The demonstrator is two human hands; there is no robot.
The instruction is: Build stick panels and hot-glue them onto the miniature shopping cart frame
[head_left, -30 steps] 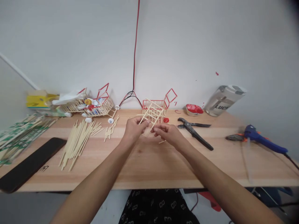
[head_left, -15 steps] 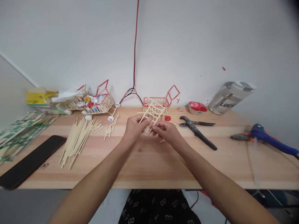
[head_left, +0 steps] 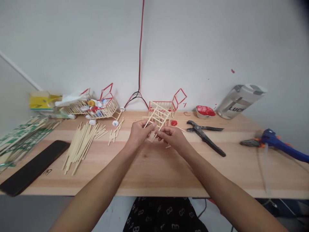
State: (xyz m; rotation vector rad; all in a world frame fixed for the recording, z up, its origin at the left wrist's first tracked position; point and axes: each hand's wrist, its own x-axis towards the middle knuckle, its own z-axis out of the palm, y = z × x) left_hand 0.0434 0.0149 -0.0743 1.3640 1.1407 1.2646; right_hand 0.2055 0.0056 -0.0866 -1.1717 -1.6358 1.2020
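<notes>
At centre of frame: 1 stick lattice (head_left: 164, 122), pale, apparently raised above the table (head_left: 154, 174); 1 red-rimmed cart (head_left: 164, 102) behind it, contact between the 2 not discernible. Left hand (head_left: 138, 133): thumb and fingers pinched on the lattice's lower-left stick. Right hand (head_left: 172, 137): fingertips closed on the lower-right stick. Grip at 2 near ends, presumably to steady a light piece while leaving its joints visible. Long axis: 2 near-parallel sticks slanting from lower left to upper right, far ends toward the wall; crosspieces between; front not determinable. Left of frame: loose sticks (head_left: 78, 145), roughly bundled, probably for easy picking. Right: pliers (head_left: 205, 138), seemingly kept within reach.
</notes>
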